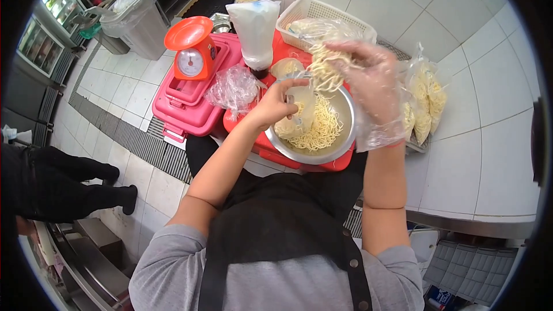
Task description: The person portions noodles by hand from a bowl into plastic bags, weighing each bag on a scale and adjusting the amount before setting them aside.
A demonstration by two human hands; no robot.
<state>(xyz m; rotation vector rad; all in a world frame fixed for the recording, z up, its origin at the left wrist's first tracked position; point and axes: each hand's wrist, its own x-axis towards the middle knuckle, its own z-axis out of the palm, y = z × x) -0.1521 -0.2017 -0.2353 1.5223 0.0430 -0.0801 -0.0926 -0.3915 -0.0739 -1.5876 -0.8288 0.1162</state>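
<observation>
My right hand (374, 83), in a clear plastic glove, grips a bunch of pale yellow noodles (329, 69) above a metal bowl (347, 116). My bare left hand (277, 103) pinches the edge of a clear plastic bag (304, 116), which hangs over the bowl's left side with some noodles in its lower part. Loose noodles (324, 129) lie in the bowl below both hands. The bowl rests on a red plastic surface (276, 156) in front of my knees.
An orange kitchen scale (190, 52) sits on a pink lidded box (178, 95) at left, beside a crumpled plastic bag (235, 89). Behind the bowl is a white basket (296, 14) holding bags. Filled noodle bags (426, 101) stand at right. Another person's legs (75, 181) are at far left.
</observation>
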